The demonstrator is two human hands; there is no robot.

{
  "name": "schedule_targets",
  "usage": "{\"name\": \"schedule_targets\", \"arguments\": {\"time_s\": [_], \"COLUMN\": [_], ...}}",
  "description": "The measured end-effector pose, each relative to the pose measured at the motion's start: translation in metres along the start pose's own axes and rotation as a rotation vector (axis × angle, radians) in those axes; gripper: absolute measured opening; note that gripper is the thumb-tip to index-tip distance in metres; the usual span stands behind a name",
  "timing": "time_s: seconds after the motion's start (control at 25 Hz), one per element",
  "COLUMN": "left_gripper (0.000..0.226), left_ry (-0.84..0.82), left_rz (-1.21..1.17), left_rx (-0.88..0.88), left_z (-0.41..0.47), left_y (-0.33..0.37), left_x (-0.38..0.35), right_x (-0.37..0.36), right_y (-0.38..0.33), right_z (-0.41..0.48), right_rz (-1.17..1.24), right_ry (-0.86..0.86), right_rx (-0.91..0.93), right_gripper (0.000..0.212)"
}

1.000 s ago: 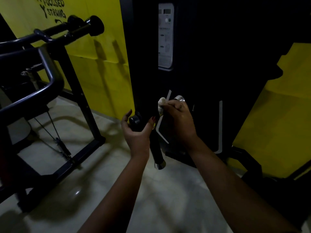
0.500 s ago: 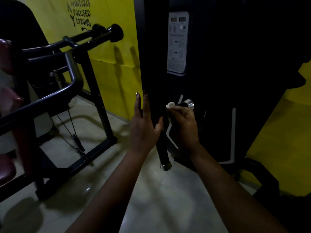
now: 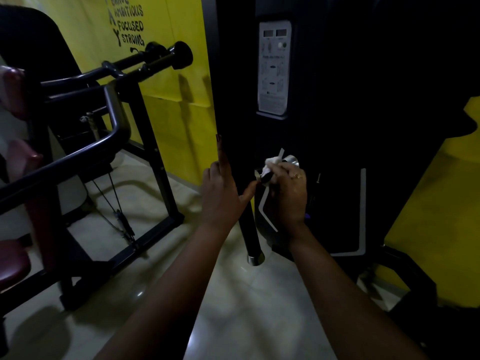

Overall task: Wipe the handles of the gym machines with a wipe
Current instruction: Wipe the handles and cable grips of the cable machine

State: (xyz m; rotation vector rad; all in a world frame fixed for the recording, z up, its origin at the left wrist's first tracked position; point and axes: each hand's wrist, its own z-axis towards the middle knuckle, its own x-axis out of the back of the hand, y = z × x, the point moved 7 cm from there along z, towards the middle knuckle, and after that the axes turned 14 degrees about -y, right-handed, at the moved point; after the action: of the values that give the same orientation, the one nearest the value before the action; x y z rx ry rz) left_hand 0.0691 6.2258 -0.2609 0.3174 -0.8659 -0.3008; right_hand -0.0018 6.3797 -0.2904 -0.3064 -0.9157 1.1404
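At the far left a dark red seat pad sits low, well left of the black handle, with the curved black bar of a neighbouring machine above it. Two black rods ending in round knobs stick out toward the yellow wall, above and left of the handle. Black lettering on that wall reads "AMBITIOUS", "FOCUSED", "STRONG". A thin cable runs down inside the frame of that machine, left of the handle.

The left hand is just left of the handle's upper part, palm open, one finger pointing straight up and the thumb stretched right toward the handle; it grips nothing, and whether the thumb tip touches the metal cannot be told in the dim light.

The handle hangs upright in front of the black machine body, a chrome cap at its lower end above the pale floor.

The right hand is just right of the handle's top, fingers curled closed around a crumpled white wipe, which it presses against a short chrome-ended grip beside the handle's top. A ring shows on one finger. Above the handle a grey instruction panel is fixed to the machine body.
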Motion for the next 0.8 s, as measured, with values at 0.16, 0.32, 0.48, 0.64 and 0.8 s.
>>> {"name": "schedule_targets", "arguments": {"time_s": [0.16, 0.32, 0.48, 0.64, 0.8], "left_gripper": [0.104, 0.102, 0.102, 0.105, 0.105], "left_ry": [-0.011, 0.010, -0.006, -0.022, -0.025], "left_rz": [0.018, 0.009, 0.012, 0.022, 0.014], "left_rx": [0.017, 0.025, 0.031, 0.032, 0.030], "left_z": [0.002, -0.004, -0.002, -0.001, -0.002], "left_y": [0.002, 0.001, 0.004, 0.004, 0.001], "left_x": [-0.002, 0.003, 0.000, -0.001, 0.000], "right_x": [0.003, -0.008, -0.008, -0.044, -0.079], "right_y": [-0.002, -0.019, 0.005, 0.031, 0.012], "right_z": [-0.006, -0.027, -0.026, -0.021, -0.014], "right_rz": [-0.026, 0.049, 0.506, 1.104, 1.526], "right_ry": [0.257, 0.215, 0.436, 0.614, 0.154], "right_rx": [-0.148, 0.050, -0.407, -0.764, -0.835], "right_gripper": [0.030, 0.020, 0.011, 0.011, 0.024]}}
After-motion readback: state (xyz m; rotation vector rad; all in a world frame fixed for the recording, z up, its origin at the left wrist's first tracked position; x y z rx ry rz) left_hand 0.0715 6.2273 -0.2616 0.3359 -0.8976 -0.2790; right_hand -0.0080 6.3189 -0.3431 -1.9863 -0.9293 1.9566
